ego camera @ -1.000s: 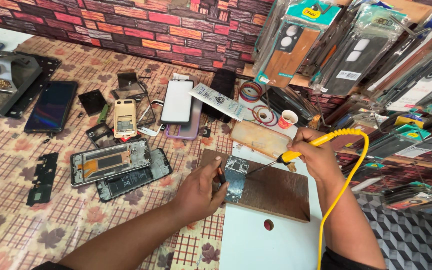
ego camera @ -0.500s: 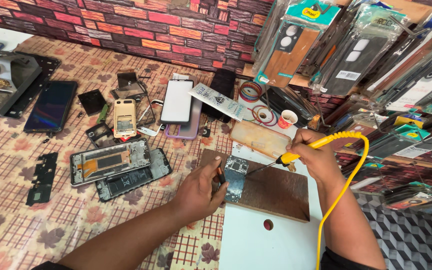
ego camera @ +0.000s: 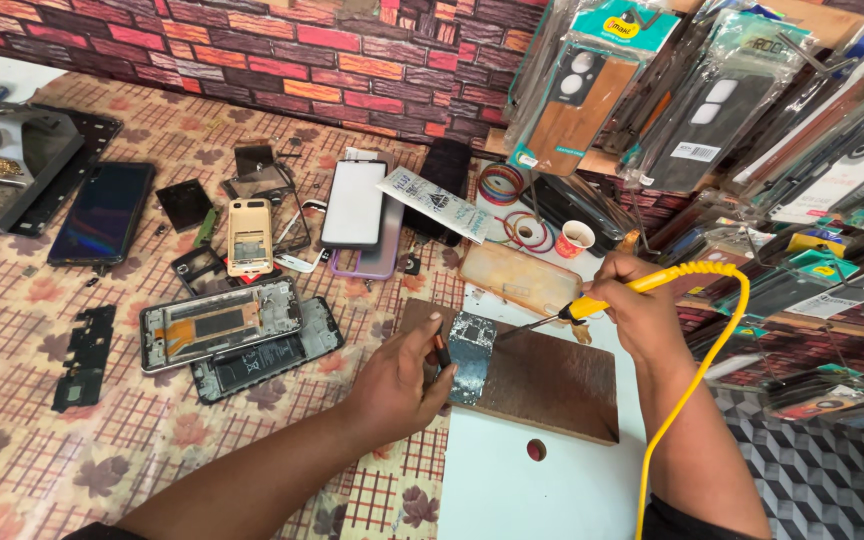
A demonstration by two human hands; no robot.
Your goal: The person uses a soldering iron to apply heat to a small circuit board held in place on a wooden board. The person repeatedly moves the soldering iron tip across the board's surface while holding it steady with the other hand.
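Observation:
My right hand (ego camera: pixel 640 318) grips a yellow soldering iron (ego camera: pixel 592 306) whose metal tip points left and touches the top of a small circuit board (ego camera: pixel 471 352). The board lies on a brown wooden block (ego camera: pixel 552 385). My left hand (ego camera: pixel 398 385) rests at the block's left edge, fingers pinching the board's left side to hold it down. The iron's yellow cord (ego camera: pixel 702 380) loops over my right wrist and runs down out of view.
Two opened phone bodies (ego camera: pixel 237 335) lie left of my left hand. Further back lie a dark phone (ego camera: pixel 102 212), a white-faced phone (ego camera: pixel 354 203), small parts and tape rolls (ego camera: pixel 512 205). Packaged phone cases (ego camera: pixel 592 90) hang at the right. A brick-pattern wall (ego camera: pixel 252 50) runs behind.

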